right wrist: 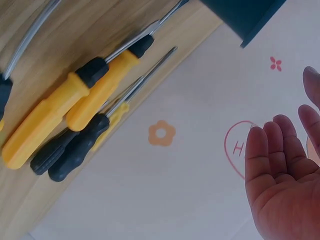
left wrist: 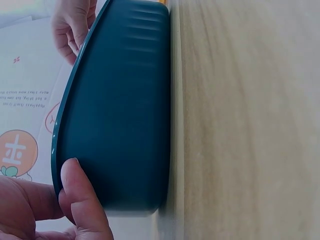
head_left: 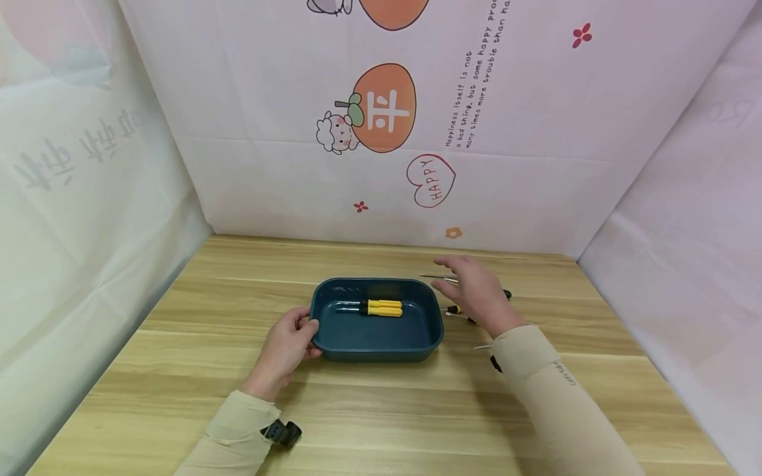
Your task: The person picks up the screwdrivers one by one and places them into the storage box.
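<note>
"How far along?"

"Partway, I'd judge: two screwdrivers (head_left: 385, 312) lie in the tray (head_left: 375, 337); several loose screwdrivers (right wrist: 47, 120) lie beside it on the counter (head_left: 381, 410)."

"Fingers?"

"On my screen, the left hand (head_left: 287, 340) has its fingers clamped on the tray's end; the right hand (head_left: 475, 291) hovers near the loose ones, fingers apart, holding nothing."

"Materials?"

"Smooth, round-cornered teal tray; slender metal-shafted screwdrivers; wood-grained counter."

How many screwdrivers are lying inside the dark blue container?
2. In the container, the far screwdriver lies alongside the near screwdriver, both with yellow handles pointing right. No others show in there.
</note>
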A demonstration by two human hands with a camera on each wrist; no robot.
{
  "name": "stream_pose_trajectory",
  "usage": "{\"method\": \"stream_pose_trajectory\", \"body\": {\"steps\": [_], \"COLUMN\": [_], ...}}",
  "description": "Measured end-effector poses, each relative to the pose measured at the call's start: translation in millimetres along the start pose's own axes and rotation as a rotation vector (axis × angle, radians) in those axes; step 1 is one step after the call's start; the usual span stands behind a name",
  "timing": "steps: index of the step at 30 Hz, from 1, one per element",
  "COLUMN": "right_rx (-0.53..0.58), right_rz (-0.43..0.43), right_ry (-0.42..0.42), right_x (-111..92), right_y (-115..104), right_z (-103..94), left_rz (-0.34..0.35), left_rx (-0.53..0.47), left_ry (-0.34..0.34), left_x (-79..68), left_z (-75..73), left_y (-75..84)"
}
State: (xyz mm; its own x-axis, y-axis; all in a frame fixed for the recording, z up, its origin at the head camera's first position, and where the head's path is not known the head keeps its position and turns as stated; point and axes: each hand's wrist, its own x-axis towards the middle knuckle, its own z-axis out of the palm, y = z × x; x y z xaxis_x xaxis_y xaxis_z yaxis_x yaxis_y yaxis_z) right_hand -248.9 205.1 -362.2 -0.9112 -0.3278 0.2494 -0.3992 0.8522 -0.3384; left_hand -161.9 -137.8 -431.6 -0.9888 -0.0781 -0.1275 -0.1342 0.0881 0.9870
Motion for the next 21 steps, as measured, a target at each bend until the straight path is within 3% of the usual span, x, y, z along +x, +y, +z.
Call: {"method": "stream_pose_trajectory", "body": {"steps": [9, 21], "right_rx": [-0.018, -0.029], "right_rz": [0.009, 0.065], "right_ry": [0.033, 0.001], "right_x": [-5.6, -12.1], "right_y": [17.6, 37.1], "right_z": [-4.6, -5.3], "left_rz": [0.002, -0.001], "left_rx": [0.002, 0.017], "left_ry": [-0.003, -0.002], "left_x": [0.4, 1.9], "left_z": [-0.1, -0.2], "left_y": [0.7, -1.1]}}
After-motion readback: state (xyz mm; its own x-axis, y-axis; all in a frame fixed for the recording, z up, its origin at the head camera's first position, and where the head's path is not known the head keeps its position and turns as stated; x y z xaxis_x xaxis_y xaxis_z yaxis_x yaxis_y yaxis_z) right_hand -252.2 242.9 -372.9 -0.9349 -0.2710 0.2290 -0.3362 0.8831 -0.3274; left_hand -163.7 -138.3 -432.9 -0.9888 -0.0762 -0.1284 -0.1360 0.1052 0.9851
